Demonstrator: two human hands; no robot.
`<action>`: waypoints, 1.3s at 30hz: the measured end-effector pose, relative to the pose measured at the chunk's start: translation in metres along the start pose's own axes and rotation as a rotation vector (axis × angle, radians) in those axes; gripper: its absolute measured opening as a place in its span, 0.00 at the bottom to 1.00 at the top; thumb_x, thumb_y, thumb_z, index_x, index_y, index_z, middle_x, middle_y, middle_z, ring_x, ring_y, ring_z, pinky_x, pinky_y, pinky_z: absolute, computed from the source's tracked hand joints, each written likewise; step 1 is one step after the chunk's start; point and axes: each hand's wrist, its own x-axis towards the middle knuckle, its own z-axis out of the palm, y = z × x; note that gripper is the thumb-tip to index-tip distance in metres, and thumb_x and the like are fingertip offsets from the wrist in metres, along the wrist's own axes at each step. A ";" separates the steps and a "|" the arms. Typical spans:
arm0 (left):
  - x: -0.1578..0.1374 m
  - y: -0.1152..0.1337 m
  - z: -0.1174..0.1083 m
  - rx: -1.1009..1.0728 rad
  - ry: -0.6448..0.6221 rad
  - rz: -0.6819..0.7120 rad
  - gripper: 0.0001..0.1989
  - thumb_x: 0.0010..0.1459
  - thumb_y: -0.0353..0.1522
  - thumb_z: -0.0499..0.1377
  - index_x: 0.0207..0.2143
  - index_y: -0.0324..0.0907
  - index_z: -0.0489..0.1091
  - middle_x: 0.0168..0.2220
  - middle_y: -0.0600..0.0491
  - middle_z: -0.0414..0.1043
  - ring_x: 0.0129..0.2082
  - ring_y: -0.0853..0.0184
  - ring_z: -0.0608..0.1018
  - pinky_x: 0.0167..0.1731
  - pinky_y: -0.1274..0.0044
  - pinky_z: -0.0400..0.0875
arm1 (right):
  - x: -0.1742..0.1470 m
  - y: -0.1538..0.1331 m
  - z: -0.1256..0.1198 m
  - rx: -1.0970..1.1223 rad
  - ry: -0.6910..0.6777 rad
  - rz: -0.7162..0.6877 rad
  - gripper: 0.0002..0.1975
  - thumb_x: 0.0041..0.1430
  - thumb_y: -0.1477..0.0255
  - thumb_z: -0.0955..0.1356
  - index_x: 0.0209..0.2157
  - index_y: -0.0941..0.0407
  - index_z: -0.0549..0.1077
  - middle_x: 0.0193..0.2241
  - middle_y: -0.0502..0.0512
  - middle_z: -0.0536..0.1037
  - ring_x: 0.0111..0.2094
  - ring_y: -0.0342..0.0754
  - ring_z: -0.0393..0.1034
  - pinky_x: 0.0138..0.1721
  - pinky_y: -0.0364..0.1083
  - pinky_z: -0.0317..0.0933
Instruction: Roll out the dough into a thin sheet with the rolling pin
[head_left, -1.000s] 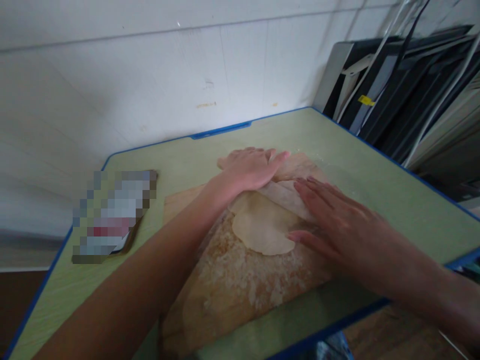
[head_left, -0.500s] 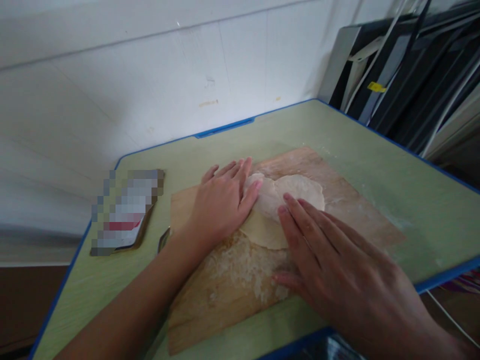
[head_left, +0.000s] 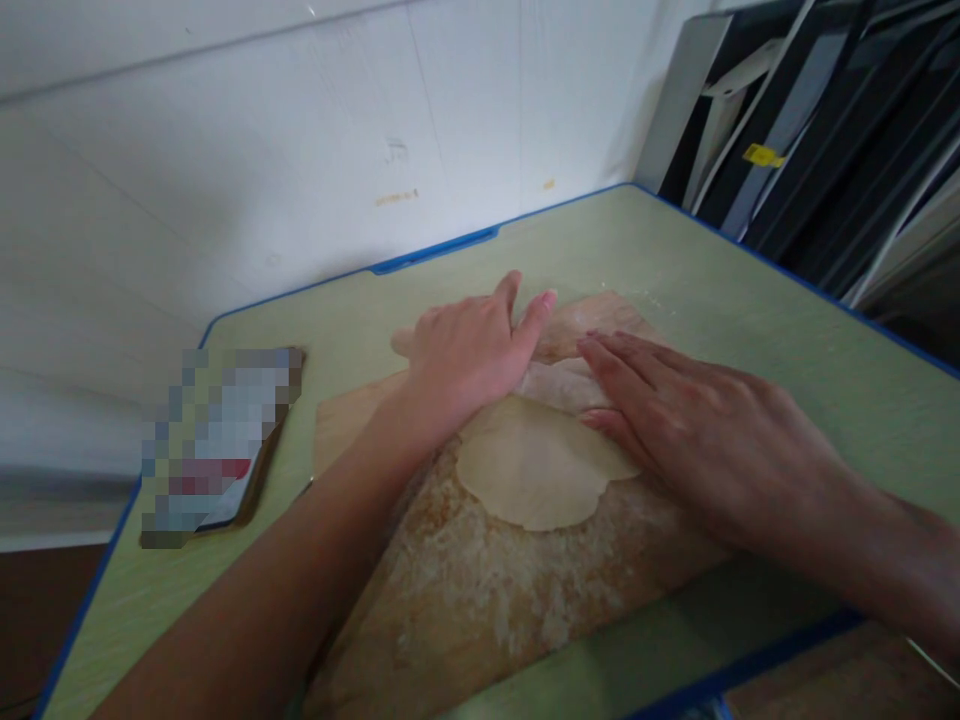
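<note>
A pale round sheet of dough (head_left: 544,470) lies flat on a floured wooden board (head_left: 480,600). Behind it, a whiter piece of dough (head_left: 559,385) lies between my two hands and partly under them. My left hand (head_left: 476,345) rests palm down at the back left of the dough, thumb and forefinger apart; its other fingers bend down beyond the knuckles and are partly hidden. Reaching in from the right, my right hand (head_left: 675,415) lies flat over the right side of the dough with fingers outstretched, its thumb touching the dough near the sheet's back edge.
The board sits on a light green table (head_left: 360,310) with a blue edge. A blurred-out flat object like a phone (head_left: 232,430) lies at the left. A white wall (head_left: 315,180) stands behind, and dark panels (head_left: 817,150) lean at the back right.
My right hand has moved right and back, uncovering more of the front sheet. My left hand has shifted slightly back, its fingers now more bent. The view has tilted a little.
</note>
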 end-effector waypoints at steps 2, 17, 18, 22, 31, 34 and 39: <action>0.009 0.000 0.001 -0.036 -0.022 -0.005 0.31 0.64 0.49 0.34 0.56 0.44 0.62 0.40 0.44 0.77 0.41 0.52 0.78 0.40 0.61 0.69 | 0.004 0.010 0.004 0.080 0.004 0.010 0.23 0.67 0.69 0.54 0.50 0.71 0.69 0.49 0.71 0.74 0.50 0.58 0.69 0.47 0.54 0.66; 0.048 0.002 0.014 -0.126 0.172 0.020 0.26 0.67 0.40 0.35 0.41 0.39 0.71 0.36 0.43 0.75 0.39 0.60 0.76 0.45 0.68 0.67 | 0.027 0.047 0.023 0.149 -0.073 0.122 0.25 0.66 0.68 0.51 0.43 0.59 0.75 0.48 0.62 0.76 0.53 0.57 0.67 0.52 0.58 0.62; 0.049 0.002 0.014 -0.123 0.180 0.017 0.26 0.68 0.40 0.35 0.41 0.40 0.71 0.36 0.44 0.75 0.39 0.61 0.76 0.45 0.69 0.67 | 0.029 0.048 0.024 0.146 -0.073 0.141 0.24 0.66 0.68 0.51 0.42 0.58 0.75 0.47 0.61 0.76 0.52 0.57 0.68 0.51 0.58 0.63; 0.052 0.003 0.016 -0.125 0.190 0.022 0.28 0.67 0.42 0.35 0.40 0.41 0.72 0.37 0.45 0.75 0.41 0.61 0.76 0.43 0.70 0.67 | 0.037 0.055 0.026 0.158 -0.114 0.260 0.25 0.65 0.67 0.51 0.42 0.59 0.76 0.48 0.63 0.76 0.51 0.57 0.69 0.51 0.58 0.62; 0.053 0.008 0.010 -0.011 0.216 0.058 0.32 0.67 0.43 0.30 0.44 0.40 0.70 0.41 0.50 0.75 0.38 0.65 0.74 0.38 0.71 0.66 | 0.047 0.084 0.052 0.229 -0.178 0.077 0.24 0.64 0.73 0.50 0.45 0.64 0.72 0.46 0.66 0.76 0.52 0.52 0.67 0.54 0.55 0.57; 0.057 0.007 0.013 -0.010 0.222 0.037 0.31 0.68 0.43 0.32 0.42 0.38 0.71 0.40 0.48 0.75 0.38 0.65 0.75 0.38 0.72 0.66 | 0.050 0.086 0.053 0.250 -0.213 0.087 0.23 0.64 0.73 0.51 0.42 0.63 0.73 0.44 0.66 0.76 0.50 0.53 0.68 0.53 0.55 0.57; 0.061 0.008 0.014 -0.019 0.227 0.037 0.29 0.68 0.41 0.35 0.39 0.36 0.73 0.37 0.44 0.76 0.38 0.64 0.77 0.39 0.74 0.67 | 0.052 0.082 0.051 0.323 -0.227 0.206 0.23 0.65 0.69 0.51 0.40 0.61 0.74 0.44 0.65 0.77 0.49 0.55 0.69 0.51 0.56 0.60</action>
